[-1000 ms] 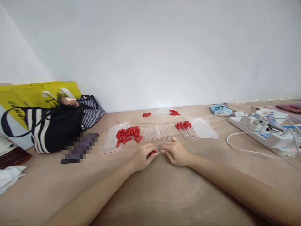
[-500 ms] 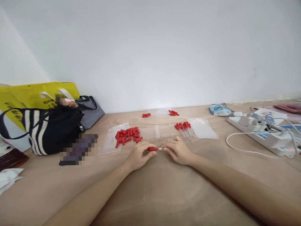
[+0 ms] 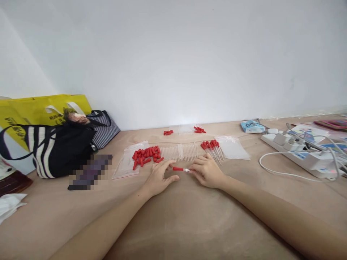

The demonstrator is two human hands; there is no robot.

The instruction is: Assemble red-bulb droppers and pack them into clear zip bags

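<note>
My right hand [image 3: 208,171] pinches a red-topped dropper [image 3: 178,169] by its clear end, between both hands over the surface [image 3: 176,220]. My left hand [image 3: 160,177], gripping it earlier, has opened, thumb off. Loose red bulbs [image 3: 146,154] overlap the left plastic bag [image 3: 122,167]; I can't discern the right bag's [image 3: 234,148] contents.

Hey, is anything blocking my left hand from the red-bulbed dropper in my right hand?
Nothing visible stands between your open left hand and the red bulb, though I can't tell whether a fingertip touches it. Your right hand holds the clear stem.
</note>
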